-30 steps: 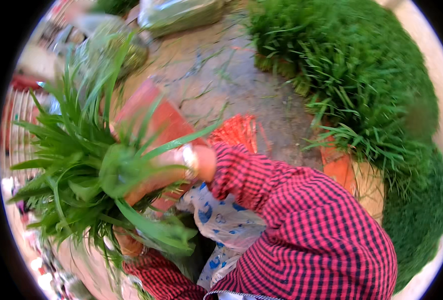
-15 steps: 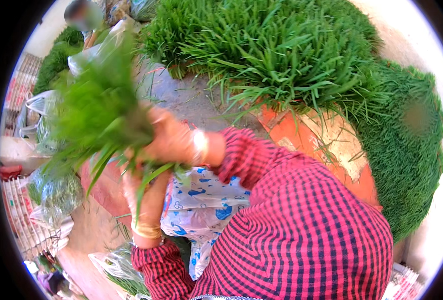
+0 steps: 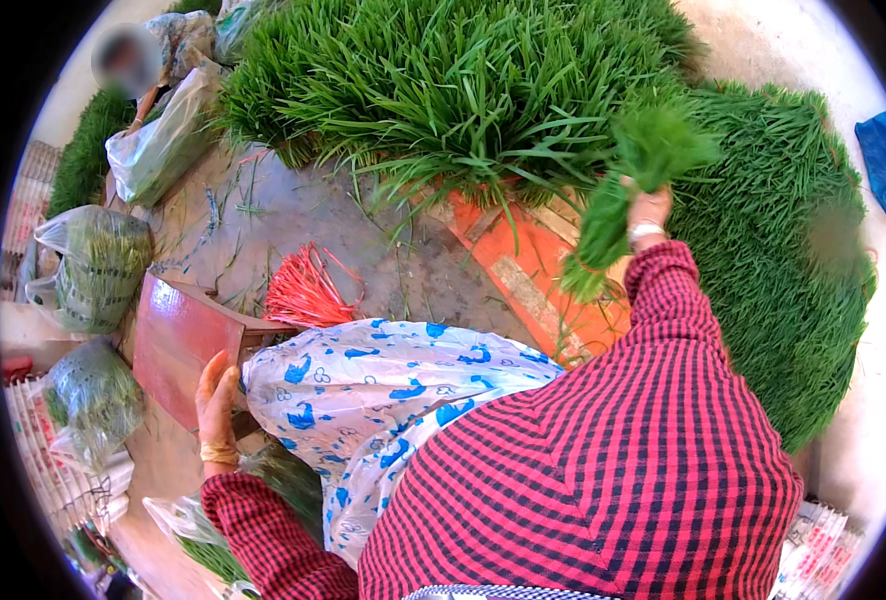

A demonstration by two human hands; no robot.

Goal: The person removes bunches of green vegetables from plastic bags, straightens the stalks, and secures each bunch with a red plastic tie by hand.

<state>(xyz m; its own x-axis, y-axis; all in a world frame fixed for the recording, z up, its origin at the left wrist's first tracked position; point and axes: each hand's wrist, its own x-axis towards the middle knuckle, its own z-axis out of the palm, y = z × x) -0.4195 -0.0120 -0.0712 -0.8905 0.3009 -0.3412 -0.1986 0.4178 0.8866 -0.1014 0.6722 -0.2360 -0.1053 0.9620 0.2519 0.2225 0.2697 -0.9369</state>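
My right hand grips a bunch of long, flat green leaves, like garlic chives, at the right side. Its top end is smeared by motion. Just beyond and beside it lie the large leafy pile and the darker, tightly stacked pile. My left hand holds nothing; its fingers point up and apart, close to a reddish-brown wooden stool. By the stool lies a bundle of red plastic strings. A white plastic apron with blue prints covers my lap.
Clear bags of greens stand along the left, with another bag near my left forearm. At the far left, a person is beside a whitish bag. Orange-red boards lie under the leaf piles. Loose leaves litter the grey floor.
Both hands were together at the bunch on the left. The right hand has carried it far to the right; the left has come away and opened beside the stool.
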